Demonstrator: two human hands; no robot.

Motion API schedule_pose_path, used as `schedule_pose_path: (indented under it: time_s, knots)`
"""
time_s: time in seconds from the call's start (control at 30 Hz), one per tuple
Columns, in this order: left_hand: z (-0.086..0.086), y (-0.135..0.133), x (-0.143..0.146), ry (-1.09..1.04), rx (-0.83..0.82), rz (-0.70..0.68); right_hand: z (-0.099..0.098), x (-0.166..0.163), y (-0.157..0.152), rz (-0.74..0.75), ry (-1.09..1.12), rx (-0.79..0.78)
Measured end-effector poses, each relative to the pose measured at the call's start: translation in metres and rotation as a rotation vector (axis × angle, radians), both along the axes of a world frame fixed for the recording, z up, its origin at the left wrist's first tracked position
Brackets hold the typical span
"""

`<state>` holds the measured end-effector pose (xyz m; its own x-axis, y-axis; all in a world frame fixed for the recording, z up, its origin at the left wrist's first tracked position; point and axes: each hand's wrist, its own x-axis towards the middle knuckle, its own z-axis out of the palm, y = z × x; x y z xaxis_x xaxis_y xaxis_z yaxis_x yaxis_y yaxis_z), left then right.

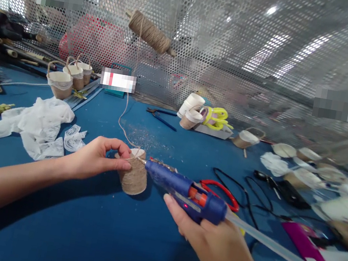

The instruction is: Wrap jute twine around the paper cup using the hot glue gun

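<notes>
A small white cup [134, 178], its side wrapped in brown twine, stands tilted above or on the blue table. My left hand [102, 158] is closed at its rim, thumb outside, fingers partly hidden behind it. A strand of twine [124, 115] runs from the cup's rim up to a twine spool [150, 33] on a stick. My right hand [199, 237] grips a blue hot glue gun [178, 187] with a long clear glue stick [275, 245] out of its back. The gun's nozzle touches or nearly touches the cup's rim.
White lace cloth [33, 122] and handled cups [59, 84] are at left. Pliers [164, 119], more cups [192, 118] and yellow cord [216, 117] lie toward the back. Red-handled scissors [220, 191], a black cable [249, 196] and a purple package [308, 246] are at right. Perforated metal [206, 56] rises behind.
</notes>
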<state>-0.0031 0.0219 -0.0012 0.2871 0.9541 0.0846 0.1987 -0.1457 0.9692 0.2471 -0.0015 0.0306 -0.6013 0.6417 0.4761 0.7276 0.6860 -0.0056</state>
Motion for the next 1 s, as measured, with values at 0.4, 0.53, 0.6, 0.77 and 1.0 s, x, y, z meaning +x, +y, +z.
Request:
schedule_pose_path:
  time_s: [0.4,0.53,0.6,0.77,1.0]
  knots:
    - [-0.0007,-0.0006,-0.0012,0.007,0.024,-0.015,-0.0070,-0.0070,-0.0039,-0.049,0.125,0.019]
    - [-0.0008,0.0001,-0.0016,-0.004,0.023,-0.017,-0.0079,-0.0066,-0.0049,-0.056,0.130,-0.029]
    - [-0.0009,0.0004,-0.0020,-0.005,0.016,-0.016,-0.0065,-0.0069,-0.0050,-0.069,0.143,-0.049]
    - [-0.0011,0.0005,-0.0030,-0.001,0.023,-0.024,-0.0066,-0.0066,-0.0047,-0.097,0.168,-0.081]
    - [-0.0012,0.0012,-0.0029,0.003,0.027,-0.024,-0.0036,-0.0010,-0.0036,-0.081,0.109,-0.273]
